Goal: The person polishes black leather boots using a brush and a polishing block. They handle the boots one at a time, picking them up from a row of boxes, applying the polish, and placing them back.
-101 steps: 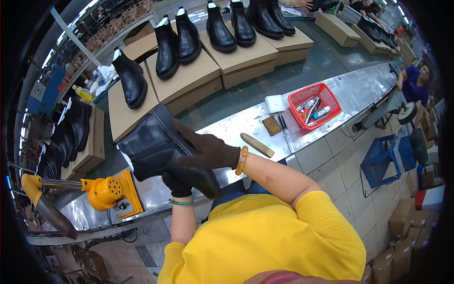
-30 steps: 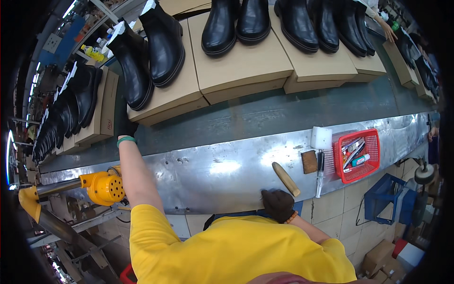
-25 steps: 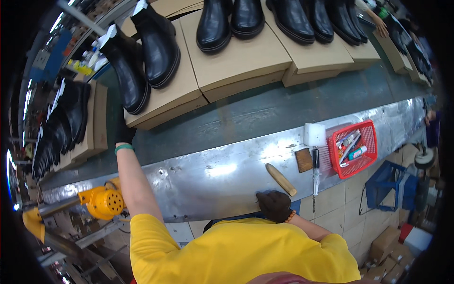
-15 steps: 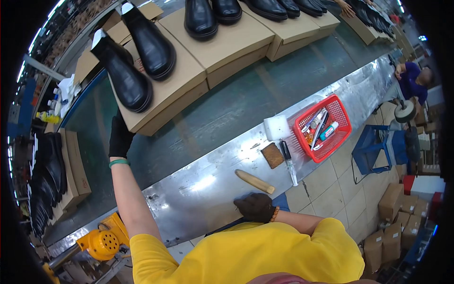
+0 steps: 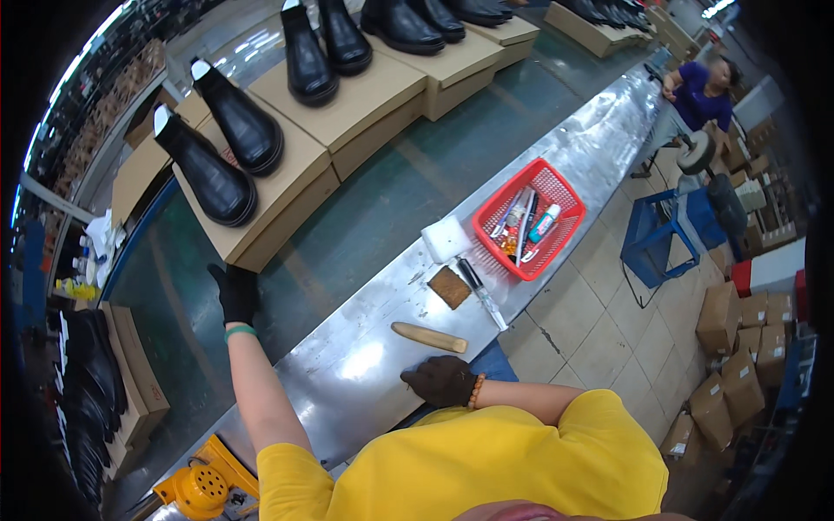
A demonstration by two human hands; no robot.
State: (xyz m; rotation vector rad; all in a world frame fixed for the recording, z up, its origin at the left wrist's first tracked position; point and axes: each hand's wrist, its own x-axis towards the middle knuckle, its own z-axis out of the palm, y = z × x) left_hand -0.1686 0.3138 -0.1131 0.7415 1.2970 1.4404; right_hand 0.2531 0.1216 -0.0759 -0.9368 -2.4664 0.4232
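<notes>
My left hand (image 5: 236, 295), in a black glove, reaches onto the green conveyor belt with its thumb spread, its fingertips at the near corner of a cardboard box (image 5: 291, 204). Whether it presses on the box I cannot tell. On that box lie two black ankle boots, one nearer (image 5: 208, 178) and one farther (image 5: 239, 122), with white stuffing in their tops. My right hand (image 5: 441, 382), in a dark glove, is curled by the near edge of the metal ledge, with nothing visible in it. Closest to it lies a tapered wooden stick (image 5: 428, 337).
On the metal ledge (image 5: 339, 365) are a brown abrasive block (image 5: 448, 287), a capped pen-like tool (image 5: 480, 293), a white block (image 5: 446, 238) and a red basket (image 5: 530, 217) of small items. More boxed boots line the belt (image 5: 382, 187). A person in purple (image 5: 702, 91) is at far right.
The view has shifted, so the boots and basket appear farther left. My left hand's thumb now shows spread beside the box corner. My right hand stays curled near the wooden stick.
</notes>
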